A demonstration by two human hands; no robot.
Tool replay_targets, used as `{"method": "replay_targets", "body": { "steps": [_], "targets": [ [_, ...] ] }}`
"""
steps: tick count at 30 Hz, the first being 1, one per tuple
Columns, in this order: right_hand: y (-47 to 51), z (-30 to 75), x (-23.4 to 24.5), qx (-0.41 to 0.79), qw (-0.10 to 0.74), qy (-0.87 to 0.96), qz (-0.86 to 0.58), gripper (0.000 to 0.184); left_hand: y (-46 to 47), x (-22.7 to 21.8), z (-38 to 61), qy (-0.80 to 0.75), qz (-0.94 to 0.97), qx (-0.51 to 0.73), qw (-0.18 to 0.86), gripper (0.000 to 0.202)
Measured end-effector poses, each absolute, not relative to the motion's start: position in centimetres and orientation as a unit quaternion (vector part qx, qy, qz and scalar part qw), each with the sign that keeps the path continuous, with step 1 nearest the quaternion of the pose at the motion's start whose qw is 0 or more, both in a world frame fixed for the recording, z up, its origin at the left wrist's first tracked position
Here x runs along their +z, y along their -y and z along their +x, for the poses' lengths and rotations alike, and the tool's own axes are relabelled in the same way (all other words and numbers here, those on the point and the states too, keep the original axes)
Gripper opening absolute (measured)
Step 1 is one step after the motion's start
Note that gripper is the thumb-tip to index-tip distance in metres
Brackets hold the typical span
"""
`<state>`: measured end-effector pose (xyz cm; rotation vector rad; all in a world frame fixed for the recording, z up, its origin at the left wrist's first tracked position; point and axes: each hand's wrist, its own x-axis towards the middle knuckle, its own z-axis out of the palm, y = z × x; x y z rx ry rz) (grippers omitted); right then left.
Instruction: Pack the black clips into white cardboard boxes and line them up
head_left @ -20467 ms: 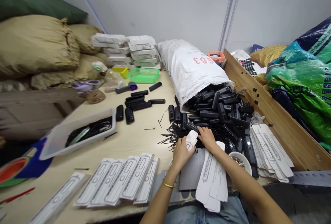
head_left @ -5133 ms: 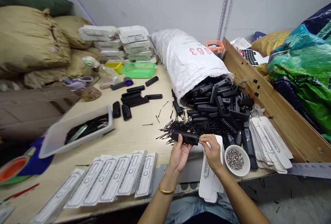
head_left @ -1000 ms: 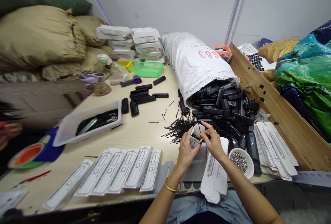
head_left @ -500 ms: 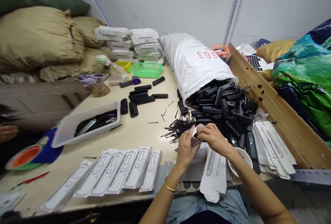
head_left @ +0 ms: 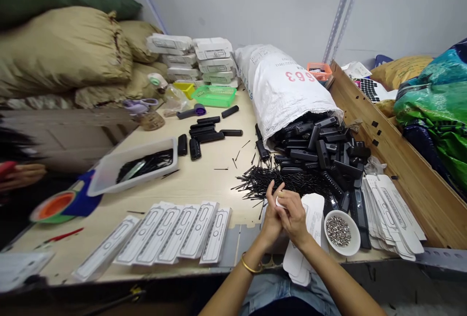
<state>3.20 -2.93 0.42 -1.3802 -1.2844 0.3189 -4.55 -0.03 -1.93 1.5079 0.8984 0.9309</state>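
Observation:
My left hand (head_left: pixel 270 216) and my right hand (head_left: pixel 294 214) are pressed together over the table's front edge, fingers closed around a small white carton (head_left: pixel 280 202) of which only a corner shows. Just beyond them lies a heap of thin black pins (head_left: pixel 266 182). Under my right wrist sits a pile of flat white carton blanks (head_left: pixel 314 211). A white bowl of small metal screws (head_left: pixel 338 232) stands right of my right hand. Black plastic casings (head_left: pixel 321 150) spill from a white woven sack (head_left: pixel 288 89) behind.
A row of packed white cartons (head_left: pixel 175 233) lies left of my hands. A clear tray (head_left: pixel 120 172) with black pins sits further left. More carton blanks (head_left: pixel 390 213) are stacked at right by a wooden board (head_left: pixel 394 160). Another person's hand (head_left: pixel 22 176) shows at the far left.
My hands have come down and closer to me, closing tighter around the white carton so that most of it is now hidden. The view has shifted a little to the left.

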Motion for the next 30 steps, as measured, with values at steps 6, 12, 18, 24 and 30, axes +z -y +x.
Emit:
{"method": "replay_targets", "body": {
  "steps": [6, 12, 18, 24, 30],
  "targets": [
    [3.2, 3.4, 0.6, 0.128, 0.584, 0.515, -0.614, 0.018, -0.1, -1.5, -5.0, -0.366, 0.660, 0.365, 0.545, 0.081],
    [3.8, 3.1, -1.1, 0.055, 0.563, 0.617, -0.547, 0.027, -0.2, -0.7, -4.9, -0.366, 0.669, 0.373, 0.528, 0.056],
    [7.2, 8.4, -0.8, 0.150, 0.528, 0.506, -0.665, 0.029, -3.6, 0.8, -14.1, -0.591, 0.695, 0.227, 0.341, 0.053],
    [12.0, 15.9, -2.5, 0.112, 0.348, 0.460, -0.809, 0.021, -6.6, -2.2, -18.9, -0.588, 0.772, 0.241, 0.025, 0.055],
    [13.3, 16.4, -5.8, 0.130, 0.140, 0.526, -0.829, 0.017, -10.4, -0.6, -3.0, -0.346, 0.896, 0.256, 0.111, 0.041]
  ]
}}
